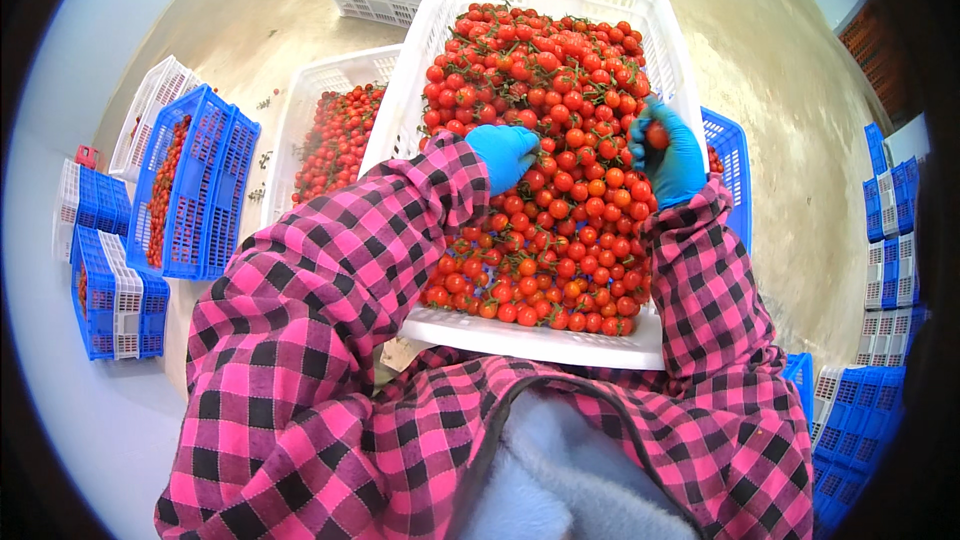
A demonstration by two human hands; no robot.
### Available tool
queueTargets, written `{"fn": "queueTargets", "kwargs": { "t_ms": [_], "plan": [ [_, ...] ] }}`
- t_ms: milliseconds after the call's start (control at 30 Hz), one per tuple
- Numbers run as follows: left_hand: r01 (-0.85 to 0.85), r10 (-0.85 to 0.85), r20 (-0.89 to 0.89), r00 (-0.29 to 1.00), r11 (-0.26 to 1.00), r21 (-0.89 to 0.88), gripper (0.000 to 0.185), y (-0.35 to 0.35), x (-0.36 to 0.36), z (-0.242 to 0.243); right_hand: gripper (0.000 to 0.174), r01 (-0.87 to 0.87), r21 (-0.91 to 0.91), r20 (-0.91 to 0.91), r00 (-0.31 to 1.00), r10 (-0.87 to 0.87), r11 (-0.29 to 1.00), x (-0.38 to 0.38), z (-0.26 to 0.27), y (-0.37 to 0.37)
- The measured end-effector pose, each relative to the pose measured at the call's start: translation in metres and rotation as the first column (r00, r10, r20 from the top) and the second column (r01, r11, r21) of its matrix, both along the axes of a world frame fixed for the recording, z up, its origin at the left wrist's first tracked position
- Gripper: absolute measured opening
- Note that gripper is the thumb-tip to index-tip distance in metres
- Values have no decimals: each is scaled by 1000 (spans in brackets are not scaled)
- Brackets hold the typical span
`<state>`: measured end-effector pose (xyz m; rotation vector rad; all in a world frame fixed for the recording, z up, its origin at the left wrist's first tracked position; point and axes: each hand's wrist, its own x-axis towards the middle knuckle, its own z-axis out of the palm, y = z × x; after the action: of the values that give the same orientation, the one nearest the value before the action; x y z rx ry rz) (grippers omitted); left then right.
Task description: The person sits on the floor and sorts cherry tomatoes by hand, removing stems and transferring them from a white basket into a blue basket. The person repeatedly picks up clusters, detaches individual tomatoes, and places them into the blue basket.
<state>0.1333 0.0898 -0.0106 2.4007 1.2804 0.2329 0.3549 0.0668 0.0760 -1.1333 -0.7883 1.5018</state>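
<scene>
A white slatted plastic crate [525,348] stands before me, holding a large heap of red cherry tomatoes [570,202], many with green stems. My left hand [504,157], in a blue glove, touches the heap near its middle with fingers curled down; whether it grips anything is hidden. At the crate's right side, my right hand [670,153], also gloved in blue, has its fingers curled around a cherry tomato [657,136].
Left of the crate is another white crate [281,157] of cherry tomatoes. A blue crate [739,172] lies below on the right. Blue crates [214,187] are stacked at the left, others [862,420] at the far right. Loose stems [259,193] lie on the floor.
</scene>
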Motion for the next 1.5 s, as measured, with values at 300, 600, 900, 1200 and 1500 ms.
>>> {"fn": "queueTargets", "kwargs": {
  "t_ms": [300, 600, 900, 1200, 1500],
  "plan": [
    [176, 634, 455, 625, 454, -873, 20, -17, -36, 39, 41, -504, -18, 987, 130, 96, 863, -5, -73, 4],
    [431, 668, 545, 506, 352, -831, 23, -65, -75, 108, 30, -416, -138, 988, -116, 98, 899, -15, -80, 20],
    [405, 647, 626, 435, 481, -778, 23, -76, -83, 138, 30, -446, 26, 804, 541, 246, 895, -27, -38, 7],
    [429, 780, 579, 237, 451, -783, 25, -73, -92, 123, 40, -592, 245, 408, 781, 473, 767, -59, 32, -47],
    [446, 802, 543, 249, 402, -799, 26, -79, -86, 123, 36, -653, 138, -37, 748, 662, 745, -56, 25, -45]
  ]
}}
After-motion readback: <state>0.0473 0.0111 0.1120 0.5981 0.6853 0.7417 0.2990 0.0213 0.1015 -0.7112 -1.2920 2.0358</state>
